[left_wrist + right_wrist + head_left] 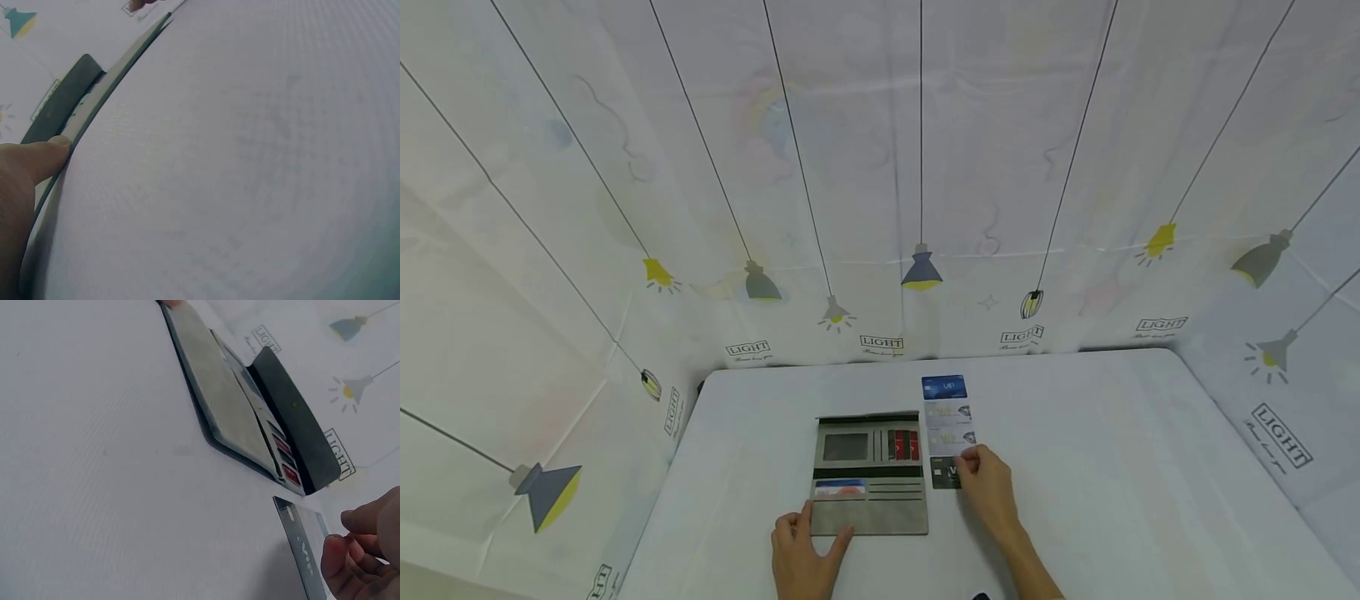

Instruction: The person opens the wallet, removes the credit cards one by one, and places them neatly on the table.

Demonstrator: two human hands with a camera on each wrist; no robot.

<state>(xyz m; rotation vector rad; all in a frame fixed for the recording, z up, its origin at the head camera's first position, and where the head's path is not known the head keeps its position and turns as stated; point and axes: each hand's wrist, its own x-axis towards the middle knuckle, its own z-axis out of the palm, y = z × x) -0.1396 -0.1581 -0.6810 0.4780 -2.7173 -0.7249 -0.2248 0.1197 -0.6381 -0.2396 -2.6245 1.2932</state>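
An opened grey wallet lies flat on the white table. It has a clear window, red cards in upper slots and a blue-and-white card in a lower pocket. My left hand rests at its lower left corner; the thumb lies straight on the near edge in the left wrist view. Right of the wallet lies a black VIP card. My right hand pinches this card's right end with curled fingers, which cover that end in the right wrist view.
Above the black card, two silvery VIP cards and a blue VIP card form a column. The white table extends to both sides. A cloth wall printed with lamps stands behind it.
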